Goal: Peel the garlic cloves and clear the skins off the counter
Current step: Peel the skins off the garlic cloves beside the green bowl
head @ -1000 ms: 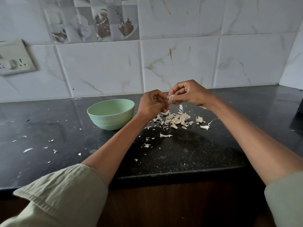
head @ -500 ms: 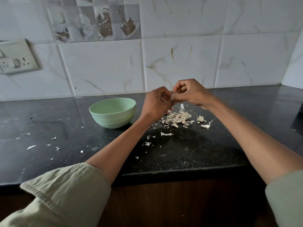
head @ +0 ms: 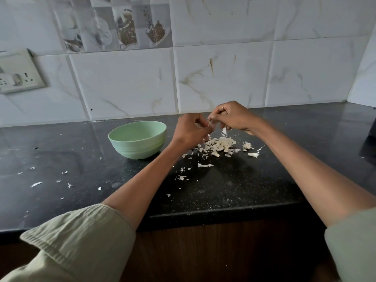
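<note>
A pale mint-green bowl (head: 138, 139) stood out against the black, white-speckled counter (head: 234, 186), off-white garlic skins (head: 220, 144) lay heaped on it, the wall tiles (head: 219, 78) were white with grey-brown marble veining, and the sleeves (head: 77, 237) were a soft sage green.

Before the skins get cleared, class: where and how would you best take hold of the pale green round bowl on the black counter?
Grip the pale green round bowl at its rim, thumb inside and fingers outside, coming from above on its left side. It stands upright and open-topped, its ribbed wall curves in toward the base, and the left hand crowds its right side.
</note>
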Action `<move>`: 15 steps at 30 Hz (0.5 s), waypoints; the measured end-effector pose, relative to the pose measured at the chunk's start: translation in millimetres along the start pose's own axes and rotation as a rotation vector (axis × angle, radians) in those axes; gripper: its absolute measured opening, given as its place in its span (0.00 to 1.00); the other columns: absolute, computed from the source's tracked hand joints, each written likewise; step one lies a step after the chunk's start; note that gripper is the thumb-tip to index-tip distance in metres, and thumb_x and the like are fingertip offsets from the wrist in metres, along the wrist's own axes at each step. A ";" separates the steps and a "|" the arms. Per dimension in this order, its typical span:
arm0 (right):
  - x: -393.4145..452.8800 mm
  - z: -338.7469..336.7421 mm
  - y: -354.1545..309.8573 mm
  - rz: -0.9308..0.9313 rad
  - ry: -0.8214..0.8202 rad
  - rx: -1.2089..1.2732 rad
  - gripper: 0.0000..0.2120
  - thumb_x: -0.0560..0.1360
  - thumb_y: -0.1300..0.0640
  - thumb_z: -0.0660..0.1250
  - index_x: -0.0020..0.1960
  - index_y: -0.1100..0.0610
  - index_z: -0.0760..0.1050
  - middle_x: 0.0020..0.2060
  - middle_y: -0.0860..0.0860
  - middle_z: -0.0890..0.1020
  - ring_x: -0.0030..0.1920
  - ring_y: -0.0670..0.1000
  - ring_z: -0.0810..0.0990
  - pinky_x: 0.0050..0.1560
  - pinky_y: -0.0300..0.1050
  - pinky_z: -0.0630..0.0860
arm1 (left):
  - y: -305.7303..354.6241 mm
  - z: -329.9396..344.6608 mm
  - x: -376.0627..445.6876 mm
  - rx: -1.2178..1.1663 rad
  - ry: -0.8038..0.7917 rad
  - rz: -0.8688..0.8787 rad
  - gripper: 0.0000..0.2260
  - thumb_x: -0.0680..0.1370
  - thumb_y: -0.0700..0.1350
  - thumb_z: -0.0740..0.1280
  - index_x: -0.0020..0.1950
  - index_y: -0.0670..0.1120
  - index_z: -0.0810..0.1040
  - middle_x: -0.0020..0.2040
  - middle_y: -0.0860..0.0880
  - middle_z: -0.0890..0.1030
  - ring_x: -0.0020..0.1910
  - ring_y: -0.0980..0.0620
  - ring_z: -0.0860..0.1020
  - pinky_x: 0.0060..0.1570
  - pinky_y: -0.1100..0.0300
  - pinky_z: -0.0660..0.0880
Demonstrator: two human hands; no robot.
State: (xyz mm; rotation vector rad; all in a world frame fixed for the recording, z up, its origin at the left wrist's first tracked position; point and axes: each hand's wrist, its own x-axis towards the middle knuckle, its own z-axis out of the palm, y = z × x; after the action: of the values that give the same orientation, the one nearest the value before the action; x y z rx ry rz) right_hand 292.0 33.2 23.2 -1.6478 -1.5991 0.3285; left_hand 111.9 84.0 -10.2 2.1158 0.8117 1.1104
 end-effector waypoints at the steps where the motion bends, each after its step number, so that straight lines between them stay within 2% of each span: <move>1: 0.1 -3.0 1.0 -0.004 -0.010 -0.032 0.05 0.81 0.55 0.72 0.54 0.56 0.83 0.42 0.50 0.88 0.36 0.45 0.82 0.35 0.38 0.74 | -1.0 0.0 0.9 0.065 -0.023 0.028 0.06 0.76 0.41 0.77 0.44 0.42 0.82 0.37 0.45 0.86 0.32 0.48 0.86 0.34 0.53 0.83; 4: -3.2 -13.4 4.1 -0.046 -0.075 -0.147 0.09 0.76 0.53 0.77 0.53 0.55 0.81 0.39 0.48 0.87 0.32 0.41 0.82 0.34 0.36 0.75 | -3.0 -0.1 3.6 0.206 -0.064 0.095 0.03 0.75 0.43 0.76 0.42 0.46 0.84 0.36 0.51 0.85 0.38 0.50 0.85 0.46 0.49 0.84; 7: -5.6 -26.8 5.2 -0.091 -0.163 -0.248 0.10 0.73 0.57 0.80 0.51 0.57 0.84 0.40 0.48 0.87 0.38 0.45 0.85 0.38 0.35 0.76 | 0.8 -2.9 2.0 0.229 -0.108 0.093 0.05 0.74 0.48 0.72 0.42 0.50 0.86 0.37 0.53 0.86 0.40 0.51 0.86 0.47 0.47 0.84; 9: -8.2 -36.4 4.5 -0.071 -0.261 -0.247 0.07 0.77 0.63 0.76 0.53 0.57 0.86 0.43 0.48 0.88 0.44 0.47 0.87 0.41 0.34 0.78 | 2.0 -4.2 0.8 0.241 -0.150 0.085 0.09 0.72 0.52 0.65 0.39 0.53 0.85 0.36 0.54 0.86 0.40 0.50 0.86 0.46 0.47 0.84; 11: -12.4 -40.5 1.4 -0.041 -0.351 -0.246 0.12 0.79 0.69 0.69 0.56 0.56 0.86 0.47 0.47 0.89 0.48 0.46 0.88 0.44 0.35 0.80 | 1.0 -3.6 1.0 0.248 -0.176 0.088 0.12 0.72 0.52 0.62 0.38 0.53 0.85 0.35 0.54 0.86 0.38 0.49 0.86 0.46 0.47 0.85; 15: -11.5 -39.6 1.0 -0.021 -0.346 -0.210 0.12 0.82 0.70 0.65 0.56 0.59 0.84 0.47 0.52 0.89 0.49 0.53 0.88 0.46 0.40 0.82 | 2.3 -2.4 1.7 0.236 -0.198 0.089 0.13 0.74 0.49 0.60 0.39 0.53 0.85 0.34 0.55 0.86 0.38 0.51 0.86 0.48 0.47 0.85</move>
State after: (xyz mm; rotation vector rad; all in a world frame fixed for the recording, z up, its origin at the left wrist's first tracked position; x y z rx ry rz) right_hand 317.5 8.5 44.3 -1.8028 -1.9619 0.4687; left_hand 111.2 84.4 -6.6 2.4338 0.7925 0.8658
